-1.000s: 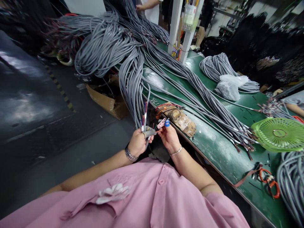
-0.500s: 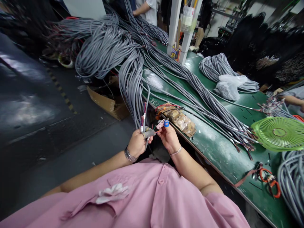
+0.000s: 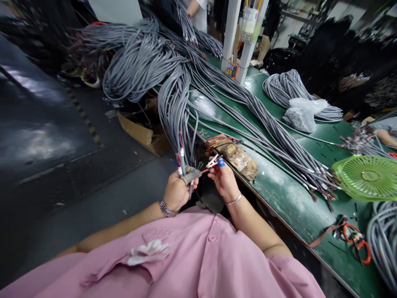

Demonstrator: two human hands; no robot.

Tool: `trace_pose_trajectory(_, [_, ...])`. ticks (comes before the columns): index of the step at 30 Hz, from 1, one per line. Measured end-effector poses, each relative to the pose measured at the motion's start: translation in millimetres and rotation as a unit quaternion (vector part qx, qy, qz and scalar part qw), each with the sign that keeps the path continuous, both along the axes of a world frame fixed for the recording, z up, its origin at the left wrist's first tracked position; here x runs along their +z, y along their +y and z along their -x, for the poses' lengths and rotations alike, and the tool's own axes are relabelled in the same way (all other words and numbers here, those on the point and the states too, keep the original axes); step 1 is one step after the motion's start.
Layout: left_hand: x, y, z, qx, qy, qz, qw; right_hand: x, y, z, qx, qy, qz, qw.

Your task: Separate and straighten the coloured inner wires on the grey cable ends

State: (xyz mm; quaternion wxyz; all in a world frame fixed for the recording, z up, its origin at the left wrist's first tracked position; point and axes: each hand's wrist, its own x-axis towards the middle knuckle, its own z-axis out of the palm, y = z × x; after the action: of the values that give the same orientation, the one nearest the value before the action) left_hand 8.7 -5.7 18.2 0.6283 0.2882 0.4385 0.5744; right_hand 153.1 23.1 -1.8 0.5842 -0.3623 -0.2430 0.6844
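Several grey cables (image 3: 182,162) sitting in L hand (image 3: 176,192); R hand (image 3: 223,182) pinching pink tool (image 3: 212,161)

L hand is closing round the cables, fingers curled, thumb on top w/ a grey wrap (image 3: 190,175) covering it. Cables are standing up out of the fist on its far side, approx. vertical; a short length is also poking out below. Thin coloured wires (image 3: 204,170), incl. an orange-red one, are spreading from beside the thumb twd R hand. R hand is holding the pink tool btwn thumb & fingers, just R of the wires; can't tell if tool is touching them. Blue band (image 3: 221,162) is circling a digit tip there. Both hands are hovering near the worktop (image 3: 269,194) edge, in front of the torso; wood block (image 3: 245,161) is lying just beyond R hand.

Labels: white sleeves (image 3: 182,152) are wrapping the cable ends, any print too small to read. Yellow/blue packet (image 3: 231,68) by the white post (image 3: 246,58) is showing lettering, illegible at this size. Green fan (image 3: 370,176) is carrying a hub mark, also unreadable. White scrawl (image 3: 203,133) is marking the worktop nr its edge; can't make it out.
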Motion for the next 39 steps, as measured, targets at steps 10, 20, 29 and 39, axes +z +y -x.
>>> trace_pose_trajectory(10, [-7.7, 9, -8, 0.005, 0.007, 0.017, 1.0, -11.2, 10, -1, 0.038, 0.025, 0.006, 0.999])
trace_pose_trajectory(20, [-11.4, 9, -7, -0.008, 0.03, 0.016, 0.999, -8.1, 11, 5, 0.014, 0.047, 0.026, 0.998])
trace_pose_trajectory(29, [-23.8, -3, 3, -0.051, 0.073, -0.042, 0.995, -2.9, -3, -18, 0.202, -0.092, 0.041, 0.974])
trace_pose_trajectory(39, [-18.9, -7, 10, -0.266, 0.23, -0.016, 0.936, 14.7, -14, -19, 0.21, -0.333, -0.156, 0.906])
